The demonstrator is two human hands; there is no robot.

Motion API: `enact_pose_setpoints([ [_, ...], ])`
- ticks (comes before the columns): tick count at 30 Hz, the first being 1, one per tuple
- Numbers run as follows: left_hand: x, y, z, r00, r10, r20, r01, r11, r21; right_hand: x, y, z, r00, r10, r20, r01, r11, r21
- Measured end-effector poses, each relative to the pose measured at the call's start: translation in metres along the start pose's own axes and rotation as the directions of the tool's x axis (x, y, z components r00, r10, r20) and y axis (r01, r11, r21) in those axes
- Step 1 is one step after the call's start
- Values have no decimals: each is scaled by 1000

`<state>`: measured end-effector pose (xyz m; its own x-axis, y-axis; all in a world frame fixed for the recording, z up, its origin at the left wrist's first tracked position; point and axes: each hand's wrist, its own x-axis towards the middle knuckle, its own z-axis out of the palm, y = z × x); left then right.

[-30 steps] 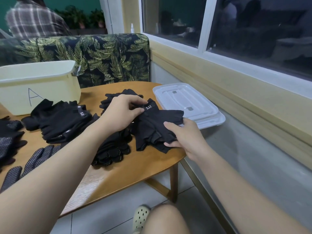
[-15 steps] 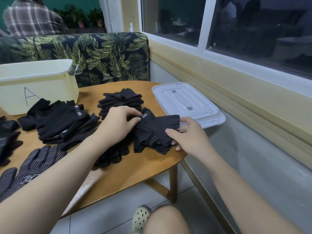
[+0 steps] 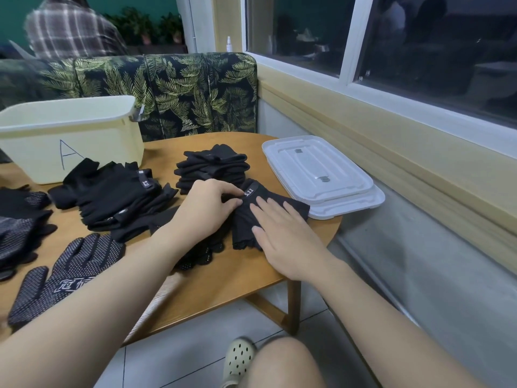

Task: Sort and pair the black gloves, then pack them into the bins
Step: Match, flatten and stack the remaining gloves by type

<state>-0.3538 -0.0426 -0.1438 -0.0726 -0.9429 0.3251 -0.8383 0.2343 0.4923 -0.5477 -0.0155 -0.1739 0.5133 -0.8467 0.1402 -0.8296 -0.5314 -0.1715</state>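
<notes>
From the head view, the right hand (image 3: 282,239) lies flat with fingers straight and slightly spread, pressing a folded pair (image 3: 268,208) of black fingerless gloves onto the table (image 3: 232,278) near its right edge; the palm covers the near half of the pair, so its lower edge shows only as a thin hem beside the thumb. The left hand (image 3: 208,210) has its fingers curled, and thumb and fingertips pinch the cuff end of the same pair beside a white "5.11" label (image 3: 248,192); how much cloth sits inside the grip cannot be made out. Just behind the left hand stands a neat stack (image 3: 212,169) of folded gloves, its near bottom hidden by the knuckles. To the left lies a looser heap (image 3: 112,191) of fingerless gloves with another small label, resting against the front of a pale bin (image 3: 70,135) marked "A"; the bin's inside cannot be seen from this angle. A dotted glove (image 3: 64,273) lies palm up at the near left, with more dotted ones (image 3: 16,233) cut off by the left edge. Further dotted gloves lie under the left forearm, mostly hidden. Two white lids (image 3: 321,177) are stacked at the table's right end, touching the pair's far corner or just beside it; which one cannot be told. A knee and a perforated shoe (image 3: 237,359) show at the bottom, partly cut off.
</notes>
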Motion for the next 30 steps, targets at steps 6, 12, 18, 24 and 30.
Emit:
enact_pose_setpoints([
  [6, 15, -5, 10, 998, 38, 49, -38, 999, 9, -2, -11, 13, 996, 92, 3, -92, 994, -55],
  [12, 5, 1, -3, 987, 85, 138, -89, 996, 19, 5, -19, 12, 985, 167, 37, -164, 985, -60],
  [18, -43, -5, -79, 991, 129, 43, -131, 990, 51, 4, -19, 0, 975, 215, 61, -214, 976, -29],
  [24, -122, -55, -167, 959, -157, -238, 127, 983, -136, -2, -57, -20, 960, 227, -161, -214, 972, 98],
  [30, -200, -86, -194, 838, -371, -400, 296, 925, -237, -11, -149, -33, 940, -33, -341, 119, 964, 236],
])
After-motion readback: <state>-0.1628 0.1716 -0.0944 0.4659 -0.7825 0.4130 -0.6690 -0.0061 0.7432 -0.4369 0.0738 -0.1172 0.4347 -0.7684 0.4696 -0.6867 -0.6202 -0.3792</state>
